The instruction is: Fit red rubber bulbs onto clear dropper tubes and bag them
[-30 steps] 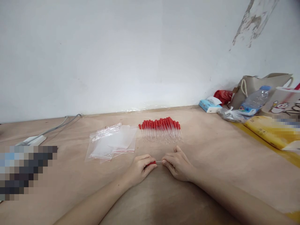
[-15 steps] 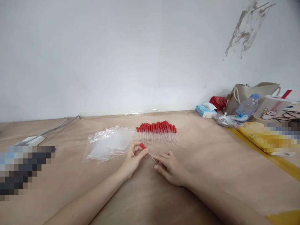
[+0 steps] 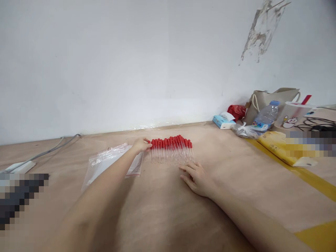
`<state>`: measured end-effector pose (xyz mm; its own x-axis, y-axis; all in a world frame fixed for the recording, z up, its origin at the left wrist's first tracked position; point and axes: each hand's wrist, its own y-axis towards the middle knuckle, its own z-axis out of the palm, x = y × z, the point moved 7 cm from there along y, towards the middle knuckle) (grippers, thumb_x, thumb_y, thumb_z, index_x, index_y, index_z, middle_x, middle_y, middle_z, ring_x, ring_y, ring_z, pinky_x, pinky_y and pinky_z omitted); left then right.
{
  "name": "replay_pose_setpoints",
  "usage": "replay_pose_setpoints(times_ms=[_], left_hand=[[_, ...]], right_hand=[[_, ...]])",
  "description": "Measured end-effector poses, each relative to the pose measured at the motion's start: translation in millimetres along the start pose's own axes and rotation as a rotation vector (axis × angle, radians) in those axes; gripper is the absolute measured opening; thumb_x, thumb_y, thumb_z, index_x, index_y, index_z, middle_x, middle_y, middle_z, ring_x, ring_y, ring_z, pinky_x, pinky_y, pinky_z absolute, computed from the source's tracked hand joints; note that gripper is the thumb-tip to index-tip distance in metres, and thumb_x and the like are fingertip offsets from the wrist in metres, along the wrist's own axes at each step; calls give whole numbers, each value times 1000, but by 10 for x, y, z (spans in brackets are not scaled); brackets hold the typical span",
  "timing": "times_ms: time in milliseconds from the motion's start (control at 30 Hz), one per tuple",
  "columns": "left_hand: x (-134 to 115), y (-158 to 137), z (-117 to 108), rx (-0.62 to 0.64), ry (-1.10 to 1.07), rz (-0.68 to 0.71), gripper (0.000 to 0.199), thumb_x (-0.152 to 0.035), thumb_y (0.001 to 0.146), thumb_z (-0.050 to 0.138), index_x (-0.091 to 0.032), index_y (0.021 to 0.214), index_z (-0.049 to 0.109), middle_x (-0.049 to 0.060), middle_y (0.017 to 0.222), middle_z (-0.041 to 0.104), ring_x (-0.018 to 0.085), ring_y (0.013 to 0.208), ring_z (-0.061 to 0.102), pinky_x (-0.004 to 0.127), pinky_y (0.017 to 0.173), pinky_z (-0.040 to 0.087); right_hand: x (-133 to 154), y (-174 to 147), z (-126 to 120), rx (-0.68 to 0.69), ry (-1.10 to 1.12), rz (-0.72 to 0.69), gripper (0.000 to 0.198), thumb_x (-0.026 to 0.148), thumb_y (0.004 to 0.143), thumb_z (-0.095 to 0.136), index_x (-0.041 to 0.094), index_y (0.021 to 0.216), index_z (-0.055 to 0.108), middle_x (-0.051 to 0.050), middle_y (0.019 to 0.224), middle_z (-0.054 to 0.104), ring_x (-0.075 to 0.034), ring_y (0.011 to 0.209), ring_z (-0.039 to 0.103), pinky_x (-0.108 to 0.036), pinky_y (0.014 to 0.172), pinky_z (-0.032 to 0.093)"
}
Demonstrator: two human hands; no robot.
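Observation:
A row of glass droppers (image 3: 172, 148) with red rubber bulbs lies side by side on the brown table, bulbs toward the wall and thin tips toward me. At the row's left end, my left hand (image 3: 141, 145) pinches the red bulb of the outermost dropper. My right hand (image 3: 198, 180) hovers or rests just in front of the row's right side, fingers slightly apart and holding nothing. Clear zip bags (image 3: 105, 161) lie overlapping to the left, partly hidden beneath my left forearm.
Toward the right stand a blue tissue box (image 3: 223, 121), a plastic bottle (image 3: 267, 115), a cup with a red straw (image 3: 292, 115) and a grey bag (image 3: 278, 96). A yellow pack (image 3: 279, 147) lies before them. A grey cable (image 3: 56, 147) runs along the left.
My left hand has moved from the middle, where it held a dropper between both hands, to the row's left end. My right hand has let go of the dropper's tip. The view has shifted.

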<state>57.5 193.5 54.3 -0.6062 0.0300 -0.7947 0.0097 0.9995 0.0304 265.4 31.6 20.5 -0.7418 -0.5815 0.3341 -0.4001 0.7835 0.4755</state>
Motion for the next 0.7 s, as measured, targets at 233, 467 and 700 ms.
replay_pose_setpoints(times_ms=[233, 467, 700], left_hand=[[100, 60, -250, -53, 325, 82, 30, -32, 80, 55, -14, 103, 55, 8, 100, 59, 22, 91, 57, 39, 81, 46], [598, -563, -591, -72, 635, 308, 49, -44, 77, 45, -11, 110, 58, 14, 127, 47, 27, 121, 38, 38, 102, 27], [959, -732, -468, 6, 742, 255, 57, -47, 83, 31, -11, 125, 46, 11, 135, 37, 23, 127, 30, 40, 103, 26]], right_hand=[[-5, -2, 10, 8, -7, -2, 28, 23, 83, 46, 19, 110, 51, -7, 99, 58, -18, 89, 52, -34, 79, 38], [-24, -7, 31, -9, 25, -17, 27, 21, 82, 46, 19, 108, 51, -7, 96, 57, -19, 88, 52, -36, 81, 40], [-48, -6, 27, -35, 55, 10, 26, 22, 82, 46, 20, 107, 53, -7, 94, 57, -19, 87, 53, -36, 78, 43]])
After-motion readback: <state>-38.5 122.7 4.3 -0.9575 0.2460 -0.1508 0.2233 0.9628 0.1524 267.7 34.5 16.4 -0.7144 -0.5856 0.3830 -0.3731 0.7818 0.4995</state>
